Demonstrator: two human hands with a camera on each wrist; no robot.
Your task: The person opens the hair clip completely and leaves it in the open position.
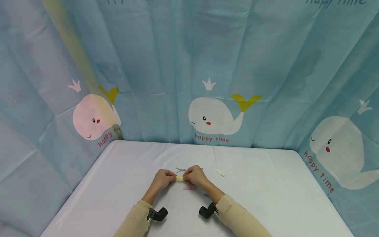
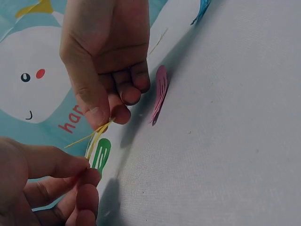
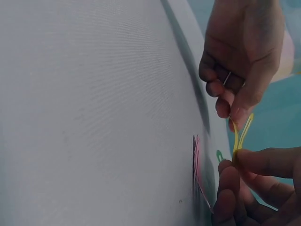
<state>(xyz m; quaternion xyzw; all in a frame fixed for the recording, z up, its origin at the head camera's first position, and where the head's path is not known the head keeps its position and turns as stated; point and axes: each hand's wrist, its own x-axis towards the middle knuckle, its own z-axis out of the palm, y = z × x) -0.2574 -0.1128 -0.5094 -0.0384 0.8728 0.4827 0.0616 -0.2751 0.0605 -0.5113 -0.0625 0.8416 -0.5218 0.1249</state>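
Observation:
Between my two hands is a yellow snap hair clip [image 1: 179,178], raised over the table. My left hand [image 1: 164,178] pinches one end of it with thumb and fingertips, and my right hand [image 1: 195,175] pinches the other. In the right wrist view the yellow clip [image 3: 236,137] is spread into a V, its two arms apart. A pink hair clip [image 2: 161,89] lies on the cloth below the hands. Just beyond them rests a green hair clip [image 1: 180,170]. Partly behind my right forearm is a blue clip [image 1: 207,195].
A white hair clip [image 1: 220,172] lies to the right of my right hand. White cloth covers the table [image 1: 266,184], and a blue curtain [image 1: 165,115] with printed whales hangs along its back and sides. Each wrist carries a black camera mount [image 1: 158,214].

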